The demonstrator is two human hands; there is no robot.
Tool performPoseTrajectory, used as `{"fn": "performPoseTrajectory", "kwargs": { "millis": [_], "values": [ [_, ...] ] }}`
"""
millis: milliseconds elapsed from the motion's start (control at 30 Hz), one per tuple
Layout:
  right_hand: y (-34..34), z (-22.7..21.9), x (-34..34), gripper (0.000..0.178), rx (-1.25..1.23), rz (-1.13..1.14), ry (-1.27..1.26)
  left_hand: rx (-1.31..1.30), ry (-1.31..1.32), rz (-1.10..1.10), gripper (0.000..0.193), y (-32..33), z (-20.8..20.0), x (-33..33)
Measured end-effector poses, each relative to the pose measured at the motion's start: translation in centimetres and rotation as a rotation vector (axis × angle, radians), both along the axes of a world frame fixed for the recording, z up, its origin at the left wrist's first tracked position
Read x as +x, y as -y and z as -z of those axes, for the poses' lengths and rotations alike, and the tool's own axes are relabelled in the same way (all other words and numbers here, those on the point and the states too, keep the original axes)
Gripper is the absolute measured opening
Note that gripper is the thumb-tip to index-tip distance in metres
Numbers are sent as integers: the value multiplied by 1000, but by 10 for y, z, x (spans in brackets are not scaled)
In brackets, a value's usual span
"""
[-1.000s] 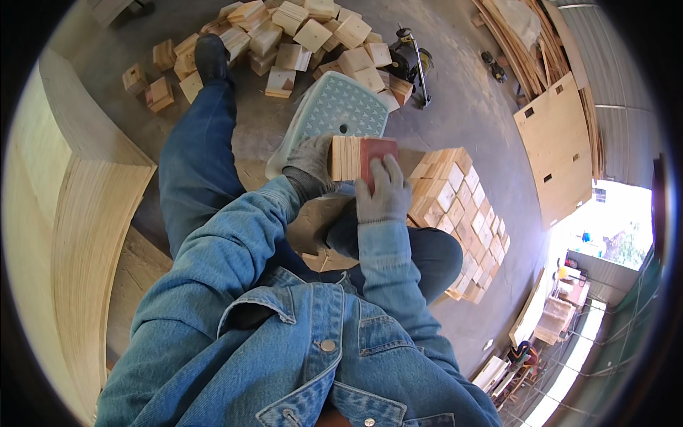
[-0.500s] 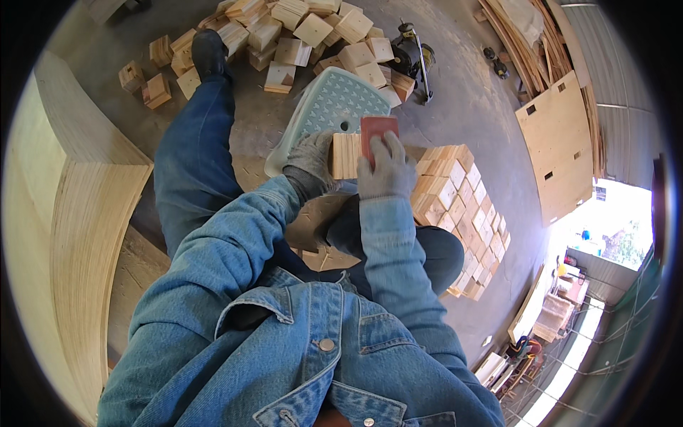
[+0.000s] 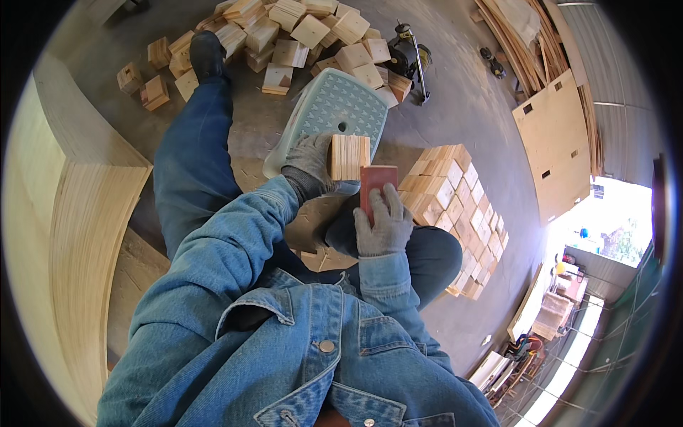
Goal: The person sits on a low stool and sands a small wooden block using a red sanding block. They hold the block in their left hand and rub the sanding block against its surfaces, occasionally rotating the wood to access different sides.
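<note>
My left hand [image 3: 309,162], in a grey glove, is closed on the left side of a wooden block [image 3: 350,158] with striped, layered grain. The block is held at the near edge of a pale green plastic stool [image 3: 329,99] with a hole in its top. In my gloved right hand [image 3: 385,226] is a flat reddish-brown sanding block [image 3: 376,179], its far end beside the near right corner of the wooden block. Whether the two touch is hard to tell.
Loose wooden blocks [image 3: 290,53] lie heaped beyond the stool. A neat stack of blocks [image 3: 466,213] stands to the right. A black-and-yellow power tool [image 3: 413,60] is on the floor. Large plywood [image 3: 78,213] rises at left; a slotted panel [image 3: 558,146] leans at right.
My right hand has drawn the sanding block toward me along the wooden block's right side. The left hand and wooden block have hardly moved.
</note>
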State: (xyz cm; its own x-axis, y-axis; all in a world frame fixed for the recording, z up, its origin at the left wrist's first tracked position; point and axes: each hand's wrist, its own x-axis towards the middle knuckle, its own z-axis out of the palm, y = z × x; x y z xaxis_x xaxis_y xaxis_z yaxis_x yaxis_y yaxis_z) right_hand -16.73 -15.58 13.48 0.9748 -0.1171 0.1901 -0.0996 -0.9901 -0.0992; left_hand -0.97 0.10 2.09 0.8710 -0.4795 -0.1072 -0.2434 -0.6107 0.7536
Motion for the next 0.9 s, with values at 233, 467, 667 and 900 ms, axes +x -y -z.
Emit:
{"fn": "performPoseTrajectory", "kwargs": {
  "millis": [233,467,667,900],
  "values": [
    [2,-1,35,50,-31,-27,27,-96,127,-66,103,-3,-5,-7],
    [2,-3,137,50,-56,73,-108,-146,144,-91,97,3,3,-5],
    [2,8,85,52,-16,34,-44,-76,22,-32,111,3,13,0],
    [-2,-2,3,51,-8,62,-52,-84,155,-80,97,1,2,-7]
  ]
}}
